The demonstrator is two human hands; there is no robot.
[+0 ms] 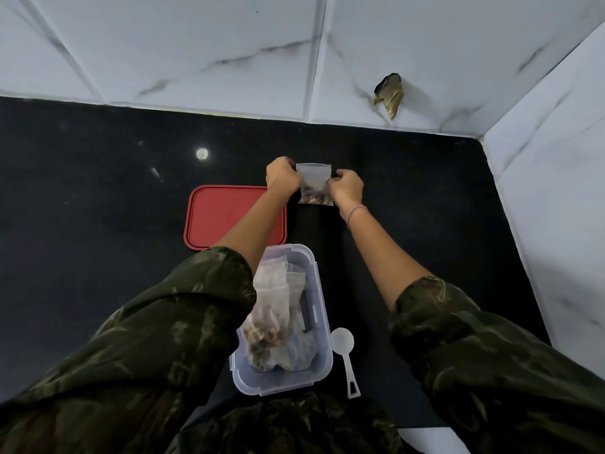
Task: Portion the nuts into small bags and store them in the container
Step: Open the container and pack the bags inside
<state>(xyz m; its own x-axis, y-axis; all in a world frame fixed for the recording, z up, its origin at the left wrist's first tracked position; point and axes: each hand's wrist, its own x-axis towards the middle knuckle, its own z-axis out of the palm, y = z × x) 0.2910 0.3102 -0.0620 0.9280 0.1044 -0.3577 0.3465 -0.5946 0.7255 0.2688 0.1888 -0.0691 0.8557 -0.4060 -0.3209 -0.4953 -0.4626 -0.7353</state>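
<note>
A small clear bag (315, 185) with dark nuts in its bottom is held upright above the black counter. My left hand (282, 175) pinches its left edge near the top, and my right hand (347, 186) pinches its right edge. Closer to me stands a clear plastic container (322, 326) that holds several bagged portions of nuts (265, 339). My left sleeve covers the container's left side.
A red lid (216, 221) lies flat on the black counter (98, 198), just beyond the container. A white plastic scoop (345, 355) lies right of the container. Marbled white walls close the counter at the back and right, with a ragged hole (389, 93) in the back wall.
</note>
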